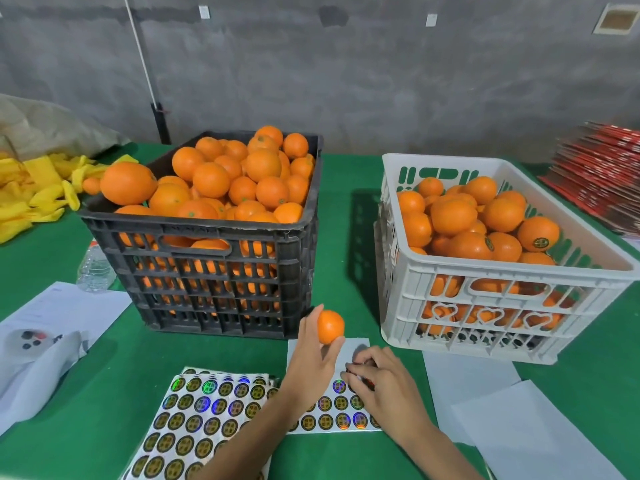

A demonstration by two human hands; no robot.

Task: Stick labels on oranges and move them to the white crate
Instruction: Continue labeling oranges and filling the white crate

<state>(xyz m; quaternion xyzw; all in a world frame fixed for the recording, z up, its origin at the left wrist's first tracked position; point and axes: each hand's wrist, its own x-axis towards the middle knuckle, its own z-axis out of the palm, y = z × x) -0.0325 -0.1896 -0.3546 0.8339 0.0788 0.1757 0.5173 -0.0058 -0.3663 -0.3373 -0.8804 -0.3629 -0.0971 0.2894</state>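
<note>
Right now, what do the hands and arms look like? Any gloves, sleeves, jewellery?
Both hands are bare: no gloves on the left hand or the right hand. No rings, watch or wristband show. Both forearms are uncovered right down to the frame's lower edge, so no sleeve is in view. No markings visible.

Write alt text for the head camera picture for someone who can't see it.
A person's left hand holds up an orange while the right hand picks at a sticker sheet on a green table. Behind stand a black crate and a white crate, both holding oranges.
</note>
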